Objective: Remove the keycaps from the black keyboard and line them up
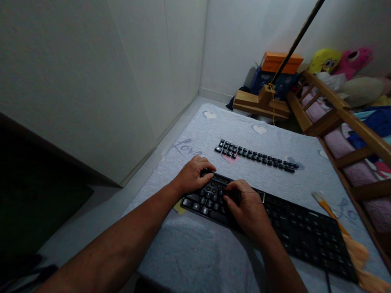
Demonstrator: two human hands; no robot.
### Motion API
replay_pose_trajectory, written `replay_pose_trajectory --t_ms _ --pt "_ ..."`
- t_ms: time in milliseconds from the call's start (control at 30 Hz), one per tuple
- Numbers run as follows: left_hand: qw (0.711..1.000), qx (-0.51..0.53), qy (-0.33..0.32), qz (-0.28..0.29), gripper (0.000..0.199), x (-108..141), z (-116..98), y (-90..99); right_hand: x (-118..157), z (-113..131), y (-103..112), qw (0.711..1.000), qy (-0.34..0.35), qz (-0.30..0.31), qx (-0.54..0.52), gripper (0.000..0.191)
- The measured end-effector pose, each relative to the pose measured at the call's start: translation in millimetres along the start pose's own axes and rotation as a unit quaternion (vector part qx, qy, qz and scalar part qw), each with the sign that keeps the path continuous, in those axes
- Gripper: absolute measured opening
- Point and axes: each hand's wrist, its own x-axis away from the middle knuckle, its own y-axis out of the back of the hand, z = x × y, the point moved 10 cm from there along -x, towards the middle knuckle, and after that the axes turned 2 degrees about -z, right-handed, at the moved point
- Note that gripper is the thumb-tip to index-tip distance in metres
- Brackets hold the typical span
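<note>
A black keyboard (304, 233) lies at a slant on the cloth-covered surface, with keycaps gone from part of its upper left area. My left hand (194, 176) grips its far left corner, thumb on top and fingers curled at the back edge. Over the left-middle keys, my right hand (246, 206) is closed in a pinch; a thin wire tool (245, 192) sticks out from it, and its tip is hard to make out. Beyond the keyboard, several loose black keycaps (254, 155) are laid out in rows.
A brush (325, 203) and an orange cloth (357, 253) lie by the keyboard's right end. The keyboard cable (329, 289) runs toward me. A wooden bed rail (363, 124) borders the right side, a white panel (147, 74) the left. A wooden stand (263, 102) with a pole is behind.
</note>
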Motion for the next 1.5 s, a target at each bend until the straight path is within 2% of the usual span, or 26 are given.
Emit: replay_pose_trajectory --t_ms 133,433,600,833,1233,1500 --pt "1.0 -0.002 -0.007 0.0 0.014 0.3 -0.1 -0.4 -0.3 -6.1 -5.3 1.0 -0.019 0.018 -0.012 0.01" --pt "1.0 -0.014 -0.007 0.003 0.014 -0.4 -5.1 1.2 -3.6 -7.9 -5.0 0.998 -0.056 0.001 -0.015 0.006" --pt "0.999 -0.008 -0.032 0.01 0.016 0.8 -14.5 -1.7 -4.0 -7.4 -2.2 0.998 -0.059 -0.004 -0.024 0.007" --pt "0.999 0.005 -0.028 0.029 0.015 -0.2 -17.3 -5.4 -12.8 -6.9 -2.5 0.997 -0.058 0.022 -0.047 0.003" --pt "0.999 0.003 -0.028 0.04 0.014 -0.1 -16.6 -7.5 -27.3 -12.4 -6.3 0.995 -0.075 0.063 -0.016 0.006" --pt "0.999 -0.003 -0.026 0.038 0.016 0.2 -14.6 -8.6 -33.5 -21.9 -9.9 0.99 -0.091 0.09 -0.065 0.007"
